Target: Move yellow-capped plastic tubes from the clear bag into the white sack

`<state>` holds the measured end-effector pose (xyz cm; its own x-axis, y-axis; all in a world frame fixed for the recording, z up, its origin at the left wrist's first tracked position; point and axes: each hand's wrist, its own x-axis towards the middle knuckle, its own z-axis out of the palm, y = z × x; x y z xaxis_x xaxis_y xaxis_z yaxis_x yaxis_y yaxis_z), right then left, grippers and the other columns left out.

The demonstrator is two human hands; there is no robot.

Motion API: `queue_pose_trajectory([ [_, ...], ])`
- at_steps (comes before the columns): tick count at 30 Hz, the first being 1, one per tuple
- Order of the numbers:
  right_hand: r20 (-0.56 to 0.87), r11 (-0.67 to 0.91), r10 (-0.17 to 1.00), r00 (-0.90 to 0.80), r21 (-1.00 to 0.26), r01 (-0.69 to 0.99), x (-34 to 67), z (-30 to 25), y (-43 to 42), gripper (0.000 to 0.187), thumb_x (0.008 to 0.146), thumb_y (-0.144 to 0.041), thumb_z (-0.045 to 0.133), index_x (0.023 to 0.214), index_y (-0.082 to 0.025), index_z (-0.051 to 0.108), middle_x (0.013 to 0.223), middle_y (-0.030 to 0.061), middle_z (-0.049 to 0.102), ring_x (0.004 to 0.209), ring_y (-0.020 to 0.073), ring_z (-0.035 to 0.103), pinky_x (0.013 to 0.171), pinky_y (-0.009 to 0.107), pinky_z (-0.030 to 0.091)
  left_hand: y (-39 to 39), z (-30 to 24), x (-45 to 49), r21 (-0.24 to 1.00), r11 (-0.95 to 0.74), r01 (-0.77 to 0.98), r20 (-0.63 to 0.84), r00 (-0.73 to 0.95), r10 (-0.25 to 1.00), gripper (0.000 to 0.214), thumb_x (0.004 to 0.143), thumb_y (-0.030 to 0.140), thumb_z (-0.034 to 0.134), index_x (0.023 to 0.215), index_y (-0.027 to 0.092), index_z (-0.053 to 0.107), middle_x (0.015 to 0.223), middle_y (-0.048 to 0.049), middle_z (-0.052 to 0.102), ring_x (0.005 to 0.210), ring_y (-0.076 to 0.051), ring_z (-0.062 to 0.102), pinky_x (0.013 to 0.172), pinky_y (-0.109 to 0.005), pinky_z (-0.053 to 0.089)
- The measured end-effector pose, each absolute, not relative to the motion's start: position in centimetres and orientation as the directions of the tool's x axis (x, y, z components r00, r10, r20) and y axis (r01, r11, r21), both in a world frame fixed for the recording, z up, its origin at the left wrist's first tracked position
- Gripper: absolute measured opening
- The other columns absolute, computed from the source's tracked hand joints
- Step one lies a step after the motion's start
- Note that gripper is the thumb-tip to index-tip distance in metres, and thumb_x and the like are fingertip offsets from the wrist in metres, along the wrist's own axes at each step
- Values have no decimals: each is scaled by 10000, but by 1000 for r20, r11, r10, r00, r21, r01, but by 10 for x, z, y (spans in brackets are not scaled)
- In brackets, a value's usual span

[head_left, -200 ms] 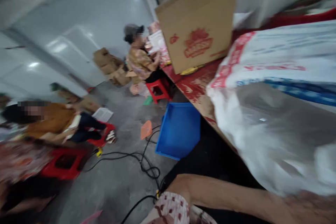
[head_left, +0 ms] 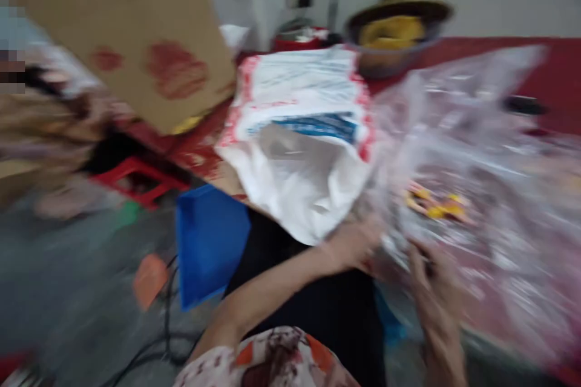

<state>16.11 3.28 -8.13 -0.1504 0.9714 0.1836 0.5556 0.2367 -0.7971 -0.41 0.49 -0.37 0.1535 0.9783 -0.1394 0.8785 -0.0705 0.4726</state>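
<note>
The picture is smeared by motion. My left hand point(head_left: 351, 245) reaches to the edge of a large clear plastic bag point(head_left: 476, 163) that lies on the red table point(head_left: 499, 54); its fingers are too blurred to read. My right hand point(head_left: 431, 281) rests at the same bag's near edge, fingers curled against the plastic, and something dark shows by the fingertips. Small yellow and orange pieces point(head_left: 433, 202) show through the bag. A white woven sack point(head_left: 304, 145) with red and blue print lies open just left of my hands.
A tilted cardboard box point(head_left: 149, 54) with red print stands at the table's left. A dark bowl point(head_left: 394, 30) with yellow contents sits at the back. A blue plastic bin point(head_left: 206, 242), a red stool point(head_left: 136, 181) and black cables are on the floor. A seated person is blurred at far left.
The view has swung to the right, from the floor and seated people onto the table. My left forearm has come up to the clear bag, and my right hand has entered the view.
</note>
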Motion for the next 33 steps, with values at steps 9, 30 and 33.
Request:
queue_pose_trajectory([
  [9, 246, 167, 968, 46, -771, 615, 229, -82, 101, 408, 1024, -445, 457, 1119, -183, 754, 1030, 105, 759, 861, 226, 675, 846, 357, 549, 70, -44, -32, 366, 47, 929, -265, 56, 962, 206, 980, 297, 519, 1153, 221, 603, 1047, -93, 751, 1010, -312, 739, 826, -377, 521],
  [30, 301, 248, 953, 47, -857, 451, 184, -47, 97, 259, 1038, -424, 548, 1019, -196, 668, 815, -8, 648, 638, 124, 510, 685, 262, 428, 28, -29, -15, 309, 46, 950, -137, -3, 991, 92, 1022, 317, 629, 1027, 228, 603, 967, -44, 740, 938, -254, 734, 701, -312, 426],
  [33, 247, 219, 968, 43, -917, 334, 157, -49, 56, 311, 1032, -490, 568, 1019, -198, 673, 770, -13, 636, 624, 130, 535, 668, 265, 440, 15, -31, -15, 369, 71, 927, -7, -74, 997, 44, 1020, 251, 586, 987, 223, 577, 993, -56, 713, 965, -235, 707, 722, -309, 445],
])
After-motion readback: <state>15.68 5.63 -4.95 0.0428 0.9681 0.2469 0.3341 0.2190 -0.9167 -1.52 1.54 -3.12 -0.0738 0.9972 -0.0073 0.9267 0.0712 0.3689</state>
